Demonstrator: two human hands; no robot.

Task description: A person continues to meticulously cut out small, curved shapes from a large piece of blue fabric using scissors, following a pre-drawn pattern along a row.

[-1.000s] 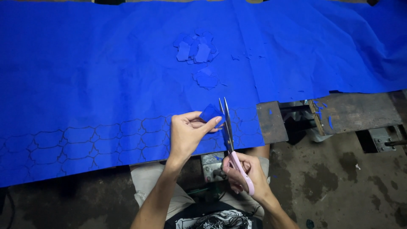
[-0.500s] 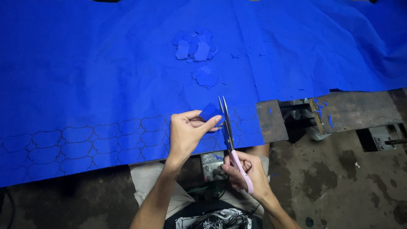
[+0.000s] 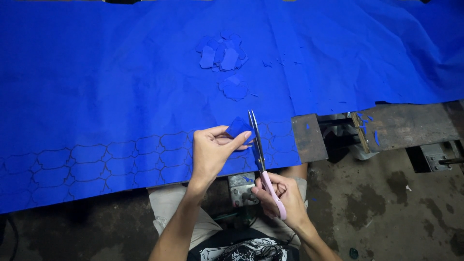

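A big blue sheet (image 3: 121,77) covers the table, with black outlined shapes drawn along its near edge. My left hand (image 3: 211,151) pinches a small blue cut piece (image 3: 238,127) lifted just above the sheet. My right hand (image 3: 280,195) grips pink-handled scissors (image 3: 260,153), blades pointing away from me and running right beside that piece. Farther back lie a heap of cut blue pieces (image 3: 221,51) and a smaller cluster (image 3: 234,89).
The dark table end (image 3: 306,137) shows to the right of the sheet, with a worn wooden board (image 3: 401,124) beyond it carrying blue scraps. A metal fixture (image 3: 240,189) sits under the table edge by my knees. Stained concrete floor (image 3: 382,212) lies at right.
Both hands stay almost still; the scissor blades remain beside the small piece, which my left hand has turned slightly.
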